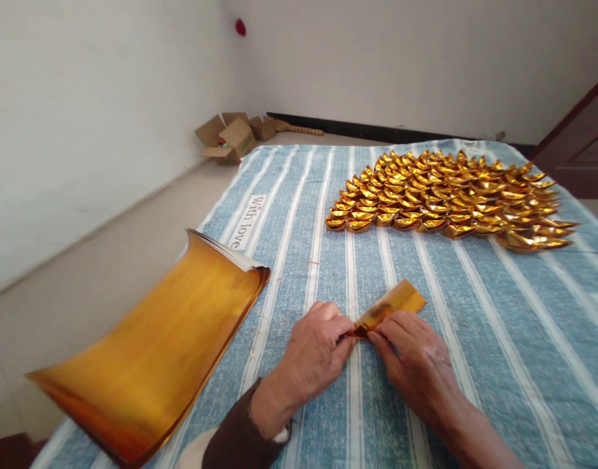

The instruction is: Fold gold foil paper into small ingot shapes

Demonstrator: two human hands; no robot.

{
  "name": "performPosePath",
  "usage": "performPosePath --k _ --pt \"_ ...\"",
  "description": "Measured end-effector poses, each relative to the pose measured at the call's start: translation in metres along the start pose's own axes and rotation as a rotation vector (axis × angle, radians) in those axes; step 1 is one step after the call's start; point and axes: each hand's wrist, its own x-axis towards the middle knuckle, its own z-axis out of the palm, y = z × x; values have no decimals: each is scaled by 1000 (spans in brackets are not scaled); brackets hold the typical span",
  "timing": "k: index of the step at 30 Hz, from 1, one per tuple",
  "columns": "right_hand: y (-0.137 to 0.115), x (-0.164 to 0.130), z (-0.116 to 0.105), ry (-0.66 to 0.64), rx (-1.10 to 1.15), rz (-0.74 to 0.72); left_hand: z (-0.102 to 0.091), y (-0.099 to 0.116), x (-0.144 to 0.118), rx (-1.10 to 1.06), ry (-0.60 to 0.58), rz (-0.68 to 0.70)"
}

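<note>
A folded strip of gold foil paper [391,305] lies on the blue striped cloth [499,312]. My left hand [311,355] and my right hand [413,361] both pinch its near end, fingertips meeting at the fold. To the left lies a thick curved stack of gold foil sheets [157,352], hanging partly over the cloth's left edge. Farther away, a large group of folded gold paper ingots [450,198] sits in rows on the cloth.
The cloth bears a "With love" label [249,221]. Open cardboard boxes [230,138] stand on the pale floor by the far wall. A dark wooden door [585,146] is at the right. White walls close the room.
</note>
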Motion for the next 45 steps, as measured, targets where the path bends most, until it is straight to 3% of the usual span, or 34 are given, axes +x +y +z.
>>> performPosePath --k 26,32,35,38,41,45 --pt "2 -2 6 43 -75 83 5 4 2 58 104 -139" --pt "4 -1 8 41 -88 84 10 10 -1 191 213 -108" --pt "3 0 8 47 -100 81 16 25 -10 244 359 -27" --pt "2 1 7 49 -101 87 28 38 -23 235 438 171" --pt "2 1 7 43 -88 104 40 40 -34 338 431 296" --pt "2 1 7 36 -70 122 50 35 -41 456 381 313"
